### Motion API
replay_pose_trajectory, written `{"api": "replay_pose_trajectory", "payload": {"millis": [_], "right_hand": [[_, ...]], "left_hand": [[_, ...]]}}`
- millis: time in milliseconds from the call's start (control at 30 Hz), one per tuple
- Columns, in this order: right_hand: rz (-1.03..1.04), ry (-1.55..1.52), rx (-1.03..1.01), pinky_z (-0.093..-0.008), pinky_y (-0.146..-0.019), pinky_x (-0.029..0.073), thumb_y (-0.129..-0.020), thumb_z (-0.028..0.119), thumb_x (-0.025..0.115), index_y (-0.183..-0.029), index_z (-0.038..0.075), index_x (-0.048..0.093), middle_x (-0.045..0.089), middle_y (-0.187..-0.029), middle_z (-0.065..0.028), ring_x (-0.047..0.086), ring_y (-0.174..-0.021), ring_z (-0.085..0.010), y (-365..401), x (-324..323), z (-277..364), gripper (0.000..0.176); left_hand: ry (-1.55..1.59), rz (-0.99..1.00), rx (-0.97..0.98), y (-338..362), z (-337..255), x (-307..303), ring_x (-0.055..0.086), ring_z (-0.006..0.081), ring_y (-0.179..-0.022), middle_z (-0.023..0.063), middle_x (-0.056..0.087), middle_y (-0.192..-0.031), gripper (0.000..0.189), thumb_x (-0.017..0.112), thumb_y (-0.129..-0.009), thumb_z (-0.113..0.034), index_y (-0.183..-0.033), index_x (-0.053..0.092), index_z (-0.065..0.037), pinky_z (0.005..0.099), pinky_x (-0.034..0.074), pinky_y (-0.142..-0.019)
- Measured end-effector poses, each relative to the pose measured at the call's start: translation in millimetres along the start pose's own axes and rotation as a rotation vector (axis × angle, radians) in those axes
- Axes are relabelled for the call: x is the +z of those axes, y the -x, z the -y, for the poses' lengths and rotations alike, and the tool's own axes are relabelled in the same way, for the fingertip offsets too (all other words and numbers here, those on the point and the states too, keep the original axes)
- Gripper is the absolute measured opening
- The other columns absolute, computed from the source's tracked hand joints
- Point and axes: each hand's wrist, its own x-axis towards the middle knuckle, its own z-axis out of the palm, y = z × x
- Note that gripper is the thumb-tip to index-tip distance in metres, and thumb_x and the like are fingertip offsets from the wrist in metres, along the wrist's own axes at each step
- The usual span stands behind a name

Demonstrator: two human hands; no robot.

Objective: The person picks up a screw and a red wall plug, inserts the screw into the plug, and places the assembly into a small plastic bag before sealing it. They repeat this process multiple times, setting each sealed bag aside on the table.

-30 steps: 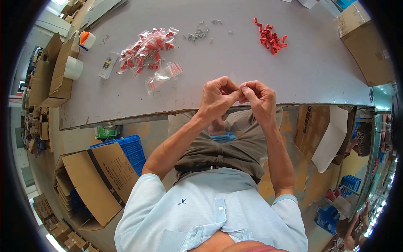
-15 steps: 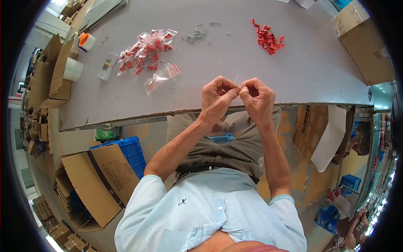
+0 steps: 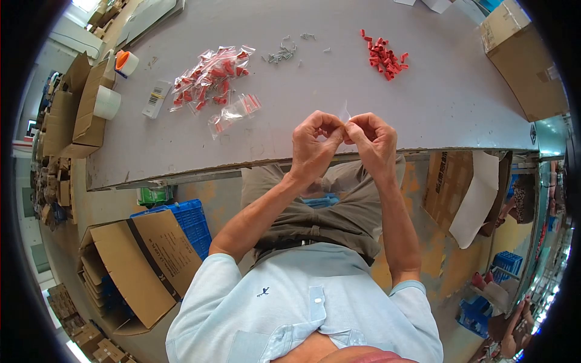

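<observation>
1. Table (image 3: 375, 103): grey; both hands work over its near edge.
2. Left hand (image 3: 311, 145) and right hand (image 3: 373, 142): fingers curled, thumb and forefinger tips pinching the bag between them; a light, even pinch near its rim seems best.
3. Bag (image 3: 345, 113): tiny, clear; one corner pokes up above the fingertips.

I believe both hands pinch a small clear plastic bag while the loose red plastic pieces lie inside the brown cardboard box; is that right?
Not quite: the head view shows the loose red plastic pieces on the grey table instead.
</observation>
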Motion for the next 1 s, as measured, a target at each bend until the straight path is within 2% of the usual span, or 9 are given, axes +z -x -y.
{"api": "replay_pose_trajectory", "payload": {"millis": [233, 433, 500, 600, 733, 833, 900, 933, 1000], "right_hand": [[0.039, -0.004, -0.026, -0.0231, -0.066, 0.055, -0.092, 0.003, 0.063, -0.091, -0.003, 0.072, 0.072, -0.074, -0.0042, 0.068, -0.071, -0.0072, -1.6, -10.4, -13.7, 0.011], [-0.017, -0.106, 0.006, -0.0249, -0.069, 0.058, -0.093, 0.003, 0.064, -0.093, -0.003, 0.072, 0.072, -0.076, -0.0042, 0.07, -0.073, -0.009, 5.9, -6.5, -4.0, 0.009], [-0.011, -0.081, 0.026, -0.0255, -0.07, 0.058, -0.093, 0.003, 0.065, -0.093, -0.003, 0.072, 0.072, -0.076, -0.0043, 0.071, -0.074, -0.0094, 6.1, -7.2, -4.5, 0.009], [-0.004, -0.036, 0.042, -0.0255, -0.07, 0.058, -0.093, 0.003, 0.065, -0.092, -0.003, 0.072, 0.072, -0.077, -0.0043, 0.071, -0.074, -0.0094, 6.0, -10.5, -5.2, 0.009], [0.03, -0.038, 0.02, -0.023, -0.066, 0.054, -0.09, 0.001, 0.063, -0.088, -0.001, 0.07, 0.07, -0.075, -0.002, 0.066, -0.071, -0.0063, 4.7, -15.5, -13.9, 0.008], [0.018, -0.015, -0.012, -0.0216, -0.064, 0.05, -0.088, 0.001, 0.062, -0.085, 0.0, 0.068, 0.066, -0.072, 0.0012, 0.061, -0.069, -0.004, 4.8, -16.1, -17.8, 0.006], [0.01, -0.018, -0.014, -0.0216, -0.063, 0.049, -0.087, 0.001, 0.063, -0.085, 0.0, 0.068, 0.065, -0.071, 0.002, 0.06, -0.069, -0.0036, 5.5, -16.9, -19.3, 0.006], [0.002, -0.022, -0.016, -0.0215, -0.063, 0.048, -0.087, 0.001, 0.063, -0.085, 0.001, 0.067, 0.063, -0.07, 0.0027, 0.059, -0.068, -0.0032, 5.9, -17.3, -19.6, 0.005], [-0.006, -0.003, -0.025, -0.0218, -0.063, 0.048, -0.087, 0.001, 0.063, -0.085, 0.001, 0.067, 0.063, -0.07, 0.0026, 0.059, -0.068, -0.0031, 7.4, -17.0, -18.4, 0.004]], "left_hand": [[-0.046, 0.063, 0.037, 1.6, -8.2, 1.2, 0.068, 0.0101, -0.084, 0.0046, 0.072, -0.092, 0.009, 0.073, -0.092, 0.005, -0.099, 0.07, 0.001, 0.0258, 0.058, -0.079], [0.051, 0.039, -0.132, 1.3, -8.3, 3.3, 0.069, 0.0087, -0.083, 0.0035, 0.073, -0.091, 0.007, 0.074, -0.092, 0.004, -0.097, 0.072, -0.001, 0.0253, 0.058, -0.077], [-0.12, 0.043, -0.034, 1.0, -10.9, 2.4, 0.07, 0.0096, -0.084, 0.0038, 0.073, -0.09, 0.007, 0.074, -0.091, 0.004, -0.097, 0.072, 0.0, 0.0263, 0.058, -0.076], [-0.17, 0.071, 0.073, 1.1, -2.5, 2.9, 0.071, 0.0106, -0.083, 0.0045, 0.073, -0.09, 0.008, 0.075, -0.09, 0.004, -0.097, 0.072, 0.0, 0.0272, 0.058, -0.076], [-0.14, 0.106, 0.062, 2.3, -5.7, 3.8, 0.071, 0.0113, -0.082, 0.0053, 0.073, -0.089, 0.009, 0.076, -0.09, 0.003, -0.098, 0.073, 0.001, 0.0276, 0.058, -0.076], [-0.092, 0.077, 0.058, 2.9, -8.1, 6.3, 0.067, 0.0114, -0.074, 0.0071, 0.075, -0.085, 0.008, 0.077, -0.085, 0.002, -0.091, 0.075, -0.001, 0.0286, 0.053, -0.07], [-0.027, 0.09, -0.085, 3.9, -14.1, 6.3, 0.066, 0.0099, -0.075, 0.006, 0.075, -0.085, 0.006, 0.076, -0.086, 0.001, -0.093, 0.074, 0.0, 0.0268, 0.053, -0.07], [-0.027, 0.091, -0.085, 3.3, -16.6, 5.3, 0.066, 0.0099, -0.075, 0.006, 0.075, -0.085, 0.006, 0.076, -0.086, 0.001, -0.093, 0.074, 0.0, 0.0268, 0.053, -0.07], [0.224, 0.128, -0.306, 1.5, -19.9, 2.2, 0.066, 0.0071, -0.081, 0.0025, 0.073, -0.087, 0.008, 0.075, -0.091, -0.002, -0.098, 0.073, -0.001, 0.0234, 0.054, -0.073]]}}
